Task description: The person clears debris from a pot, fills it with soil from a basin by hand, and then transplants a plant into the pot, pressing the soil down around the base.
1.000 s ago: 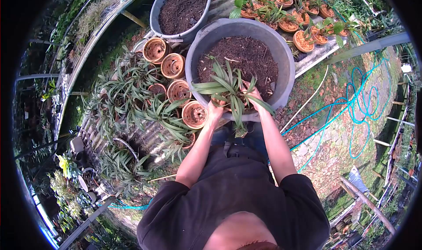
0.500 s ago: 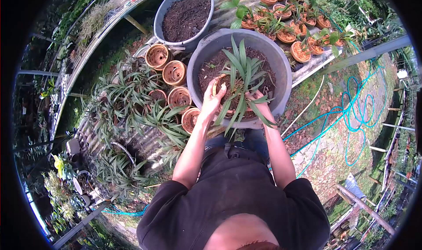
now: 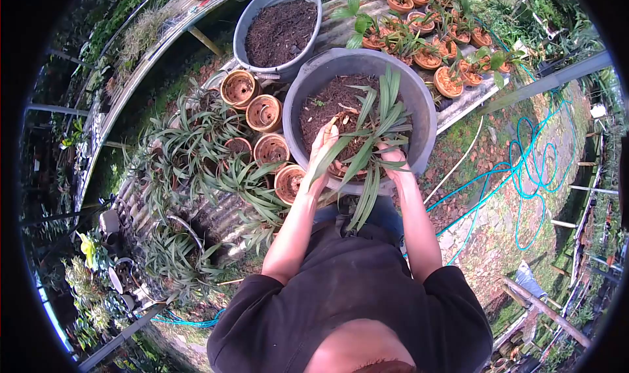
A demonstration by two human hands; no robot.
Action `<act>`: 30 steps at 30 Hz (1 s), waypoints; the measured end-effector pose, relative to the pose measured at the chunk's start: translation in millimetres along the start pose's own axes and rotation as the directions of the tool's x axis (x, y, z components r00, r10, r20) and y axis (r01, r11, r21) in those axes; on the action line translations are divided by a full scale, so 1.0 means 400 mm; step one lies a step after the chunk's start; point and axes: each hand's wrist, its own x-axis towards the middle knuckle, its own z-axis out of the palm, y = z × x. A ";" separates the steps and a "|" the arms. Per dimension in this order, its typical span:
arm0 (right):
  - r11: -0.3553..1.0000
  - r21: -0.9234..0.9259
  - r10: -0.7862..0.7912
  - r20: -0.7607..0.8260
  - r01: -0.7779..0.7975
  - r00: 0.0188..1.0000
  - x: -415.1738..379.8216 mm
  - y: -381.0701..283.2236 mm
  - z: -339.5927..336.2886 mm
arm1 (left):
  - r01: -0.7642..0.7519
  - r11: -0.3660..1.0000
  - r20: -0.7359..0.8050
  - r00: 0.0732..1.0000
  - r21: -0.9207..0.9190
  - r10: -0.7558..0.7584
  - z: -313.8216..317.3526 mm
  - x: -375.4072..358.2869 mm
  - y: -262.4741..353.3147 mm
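Observation:
A plant with long strap-like green leaves (image 3: 372, 151) is held low in a big grey tub (image 3: 429, 127), its leaves spilling over the near rim. My left hand (image 3: 325, 142) grips its base from the left, beside brown roots or potting bits at the fingertips. From the other side my right hand (image 3: 393, 158) closes on the plant under the leaves, which cover most of its fingers. Dark soil (image 3: 321, 114) lies in the tub. Between my wrists an orange-brown pot edge (image 3: 344, 170) partly shows beneath the leaves.
Several used clay pots (image 3: 264, 113) stand left of the tub, beside many strappy plants (image 3: 190, 143). A second tub (image 3: 237, 35) of soil sits behind. Small potted plants (image 3: 448, 81) crowd the back right bench. A turquoise hose (image 3: 481, 199) lies coiled on the right.
The plant has turned and tilted, its leaves now leaning right and toward me. My left hand has shifted a little, and the pot rim it was at no longer shows there.

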 end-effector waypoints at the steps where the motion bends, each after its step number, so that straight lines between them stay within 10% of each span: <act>1: 0.998 -0.054 -0.039 0.014 0.040 0.999 0.000 0.001 0.004 | 0.001 0.997 0.027 1.000 -0.083 0.001 0.011 0.003 0.012; 8: 0.963 0.222 0.075 0.325 -0.153 0.943 0.009 -0.009 -0.074 | 0.159 0.986 -0.021 0.987 0.053 -0.158 -0.066 0.016 0.021; 14: 0.922 0.366 -0.140 0.619 -0.126 0.773 0.029 -0.064 -0.110 | 0.142 0.941 -0.064 0.983 -0.308 -0.170 -0.052 0.046 0.044; 18: 0.974 0.146 0.125 0.299 -0.174 0.946 -0.010 -0.114 -0.047 | 0.320 0.812 0.146 0.947 -0.488 -0.285 -0.122 0.098 0.015; 22: 0.909 0.349 0.096 0.360 -0.229 0.928 0.000 -0.095 -0.041 | 0.247 0.918 0.074 0.969 -0.311 -0.236 -0.041 0.037 0.100; 25: 0.970 -0.244 0.011 0.024 -0.005 1.000 0.050 0.008 -0.092 | 0.346 0.883 0.055 0.936 -0.317 -0.346 -0.157 0.091 0.036; 27: 0.549 -0.836 -0.181 -0.102 0.014 0.978 0.050 0.080 -0.133 | 0.259 0.924 -0.069 0.955 -0.283 -0.289 -0.159 0.070 0.052; 30: 0.208 -0.978 -0.167 -0.063 -0.027 0.984 0.040 0.192 -0.141 | 0.201 0.947 -0.118 0.965 -0.249 -0.235 -0.205 0.055 0.067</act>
